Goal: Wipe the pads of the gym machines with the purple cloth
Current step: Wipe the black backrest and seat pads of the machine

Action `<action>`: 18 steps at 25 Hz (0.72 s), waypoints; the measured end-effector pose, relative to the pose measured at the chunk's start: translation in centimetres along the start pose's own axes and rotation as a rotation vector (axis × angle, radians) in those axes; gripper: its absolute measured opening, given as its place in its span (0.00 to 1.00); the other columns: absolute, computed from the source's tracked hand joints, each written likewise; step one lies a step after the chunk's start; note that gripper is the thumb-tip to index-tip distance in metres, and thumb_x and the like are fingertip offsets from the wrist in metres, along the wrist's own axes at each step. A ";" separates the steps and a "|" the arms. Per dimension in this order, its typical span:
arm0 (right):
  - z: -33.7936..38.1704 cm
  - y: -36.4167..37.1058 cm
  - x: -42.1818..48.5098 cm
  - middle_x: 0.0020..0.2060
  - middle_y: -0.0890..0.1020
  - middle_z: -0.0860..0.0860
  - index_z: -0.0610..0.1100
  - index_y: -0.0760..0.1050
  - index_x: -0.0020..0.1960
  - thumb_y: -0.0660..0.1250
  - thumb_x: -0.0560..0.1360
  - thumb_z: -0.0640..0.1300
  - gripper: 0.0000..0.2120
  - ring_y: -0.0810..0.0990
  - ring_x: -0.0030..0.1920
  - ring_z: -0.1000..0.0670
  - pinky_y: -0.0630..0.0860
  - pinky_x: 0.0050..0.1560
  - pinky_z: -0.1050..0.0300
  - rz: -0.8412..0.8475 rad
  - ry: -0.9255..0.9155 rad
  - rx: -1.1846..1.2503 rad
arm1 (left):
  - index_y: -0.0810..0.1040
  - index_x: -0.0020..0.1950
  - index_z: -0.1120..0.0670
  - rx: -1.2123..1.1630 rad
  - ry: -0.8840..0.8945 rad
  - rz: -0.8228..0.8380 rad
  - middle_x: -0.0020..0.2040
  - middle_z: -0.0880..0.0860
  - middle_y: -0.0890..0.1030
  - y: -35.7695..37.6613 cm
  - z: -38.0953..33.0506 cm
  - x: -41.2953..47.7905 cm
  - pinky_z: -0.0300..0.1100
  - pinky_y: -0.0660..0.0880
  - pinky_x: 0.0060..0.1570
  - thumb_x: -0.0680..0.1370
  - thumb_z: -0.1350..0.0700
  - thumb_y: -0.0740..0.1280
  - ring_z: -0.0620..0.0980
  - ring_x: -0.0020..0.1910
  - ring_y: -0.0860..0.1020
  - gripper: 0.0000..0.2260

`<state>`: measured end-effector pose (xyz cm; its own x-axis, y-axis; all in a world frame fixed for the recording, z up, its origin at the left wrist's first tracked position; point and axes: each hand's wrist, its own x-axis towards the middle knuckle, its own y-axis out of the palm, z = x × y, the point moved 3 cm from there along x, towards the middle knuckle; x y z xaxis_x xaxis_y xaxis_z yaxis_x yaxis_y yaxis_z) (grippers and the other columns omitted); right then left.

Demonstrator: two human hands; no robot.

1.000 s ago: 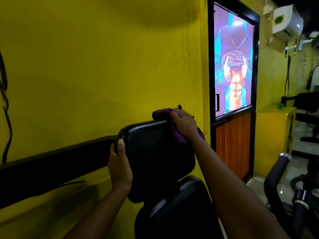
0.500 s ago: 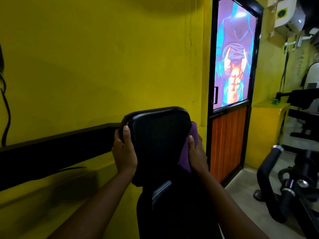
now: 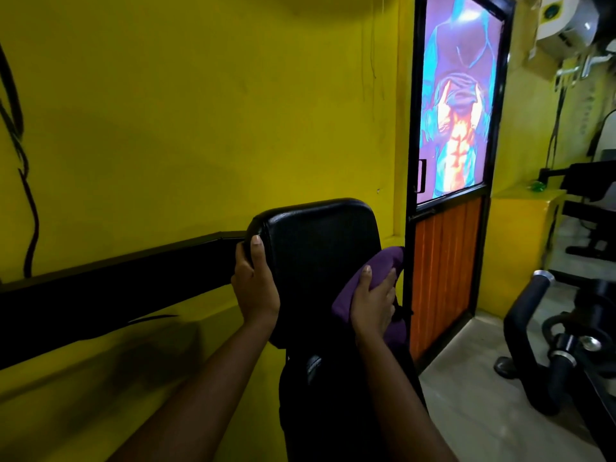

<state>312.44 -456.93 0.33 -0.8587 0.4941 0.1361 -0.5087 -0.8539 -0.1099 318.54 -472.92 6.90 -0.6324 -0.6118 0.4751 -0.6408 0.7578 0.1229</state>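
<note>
Purple cloth (image 3: 386, 261): soft, light; hold it bunched.
Right hand (image 3: 371, 301) fingers curl round it; left hand (image 3: 255, 288) clasps pad (image 3: 316, 248) edge.

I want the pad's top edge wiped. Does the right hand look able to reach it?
Likely yes: the right hand holds the purple cloth against the black pad; nothing blocks the way up.
</note>
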 end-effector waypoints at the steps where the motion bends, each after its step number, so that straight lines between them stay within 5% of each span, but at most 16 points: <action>1: 0.3 0.2 -0.9 0.75 0.53 0.39 0.49 0.43 0.77 0.49 0.79 0.59 0.31 0.56 0.73 0.37 0.55 0.72 0.44 0.019 0.020 0.006 | 0.70 0.67 0.58 -0.007 0.002 -0.002 0.60 0.52 0.75 -0.1 -0.1 -0.1 0.44 0.68 0.56 0.82 0.46 0.52 0.51 0.59 0.73 0.21; 5: 0.3 1.8 -7.2 0.76 0.50 0.41 0.49 0.41 0.76 0.49 0.79 0.58 0.32 0.52 0.74 0.40 0.52 0.73 0.47 0.073 -0.035 -0.039 | 0.70 0.67 0.57 -0.011 0.013 0.000 0.57 0.50 0.73 0.1 -0.6 -0.4 0.40 0.65 0.50 0.82 0.48 0.52 0.47 0.56 0.71 0.19; 8: 0.0 1.5 -8.0 0.76 0.50 0.41 0.49 0.42 0.77 0.50 0.79 0.58 0.31 0.52 0.74 0.41 0.52 0.72 0.48 0.092 -0.125 -0.052 | 0.66 0.72 0.57 0.010 -0.016 -0.002 0.68 0.56 0.72 0.1 0.1 0.0 0.46 0.69 0.60 0.81 0.42 0.52 0.55 0.67 0.70 0.26; 11: -0.1 0.7 -3.3 0.75 0.50 0.38 0.49 0.44 0.77 0.50 0.80 0.57 0.30 0.53 0.74 0.38 0.52 0.72 0.47 0.013 -0.032 -0.017 | 0.67 0.72 0.56 0.026 -0.025 0.003 0.68 0.57 0.72 0.3 0.5 0.3 0.52 0.68 0.65 0.78 0.39 0.52 0.57 0.67 0.69 0.29; 14: 0.4 1.2 -2.2 0.75 0.49 0.37 0.48 0.44 0.77 0.49 0.80 0.56 0.29 0.53 0.74 0.38 0.50 0.72 0.49 -0.032 0.067 0.019 | 0.68 0.70 0.57 0.008 -0.028 -0.017 0.65 0.56 0.74 0.3 0.4 0.3 0.47 0.68 0.60 0.81 0.43 0.53 0.56 0.65 0.71 0.24; 18: 0.6 2.9 -8.2 0.76 0.50 0.40 0.49 0.47 0.76 0.51 0.80 0.55 0.28 0.53 0.73 0.39 0.49 0.72 0.51 -0.013 -0.033 -0.035 | 0.70 0.66 0.57 -0.035 0.015 0.000 0.60 0.56 0.76 0.1 -1.0 -0.6 0.41 0.66 0.51 0.75 0.40 0.51 0.52 0.58 0.74 0.29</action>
<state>318.08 -463.55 -0.55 -0.8500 0.4985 0.1705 -0.5218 -0.8412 -0.1418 319.25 -472.25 7.50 -0.6257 -0.6083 0.4883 -0.6248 0.7656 0.1532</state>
